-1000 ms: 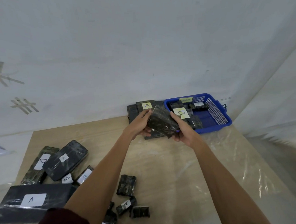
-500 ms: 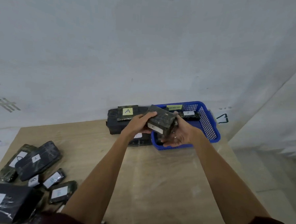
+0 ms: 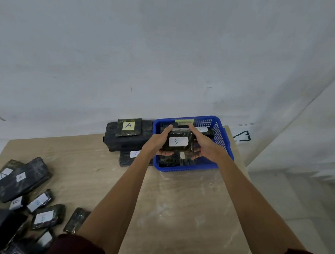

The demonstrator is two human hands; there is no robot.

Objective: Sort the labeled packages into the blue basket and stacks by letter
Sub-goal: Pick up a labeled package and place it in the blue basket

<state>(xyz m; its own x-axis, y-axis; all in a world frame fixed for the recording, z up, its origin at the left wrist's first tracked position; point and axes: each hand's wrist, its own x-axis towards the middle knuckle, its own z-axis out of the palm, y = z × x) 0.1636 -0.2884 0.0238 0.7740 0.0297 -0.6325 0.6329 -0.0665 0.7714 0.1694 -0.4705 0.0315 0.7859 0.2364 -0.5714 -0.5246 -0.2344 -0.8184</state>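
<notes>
A dark wrapped package with a white label B [image 3: 178, 142] is held over the blue basket [image 3: 225, 141] at the table's far edge. My left hand [image 3: 158, 141] grips its left end and my right hand [image 3: 205, 145] grips its right end, label facing up. The basket holds other dark packages, one labeled B, and carries a yellow tag on its far rim. To the basket's left lies a stack of dark packages [image 3: 127, 138] topped by a yellow label A [image 3: 128, 125].
Several unsorted dark packages lettered A, B and D lie in a pile [image 3: 23, 195] at the table's near left. The wooden table [image 3: 168, 204] ends at a white wall behind the basket. Floor lies to the right of the table edge.
Both hands carried the package forward over the basket and turned it, so its B label now faces up. The view shifted right and closer.
</notes>
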